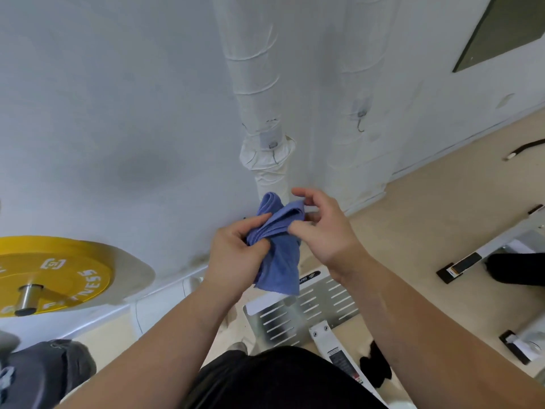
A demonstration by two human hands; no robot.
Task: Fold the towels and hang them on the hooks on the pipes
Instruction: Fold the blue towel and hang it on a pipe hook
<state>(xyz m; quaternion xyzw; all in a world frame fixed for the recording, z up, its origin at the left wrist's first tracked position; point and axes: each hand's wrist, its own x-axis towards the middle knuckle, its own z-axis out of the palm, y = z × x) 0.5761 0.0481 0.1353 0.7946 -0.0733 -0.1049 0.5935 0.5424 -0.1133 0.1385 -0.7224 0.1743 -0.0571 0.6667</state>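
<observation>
- While both hands hold it up in the air, the towel (pixel 278 246) touches no pipe and no hook. It is lower than the hooks and in front of the foot of the left pipe (pixel 259 93).
- left hand (pixel 236 252): fingers curled round the bunched middle of the towel, thumb closing from the side. It looks like a firm grasp.
- right hand (pixel 321 228): the thumb presses on the upper fold, and the fingers behind seem to pinch the top edge. The index finger is lifted free.
- Shape of the towel: crumpled, w/ some loose folds on top and the lower part hanging down. I judge the fold is not yet neat.
- Handling: thin, soft cloth, prob. very light, w/ no stiffness. It will sag wherever it is not supported. Not fragile, and I think not slippery.
- Where to take it: at corners or along an edge, pinched btw. thumb and finger, so it stretches flat for folding. For hanging, take it near the top fold. If it has a loop, I cannot tell.
- left hook (pixel 272 144) on the left pipe and right hook (pixel 360 121) on the right pipe (pixel 362 69) are both bare.
- Risk: the hooks look small, so a thick bundle may slip off, esp. if hung off-centre.
</observation>
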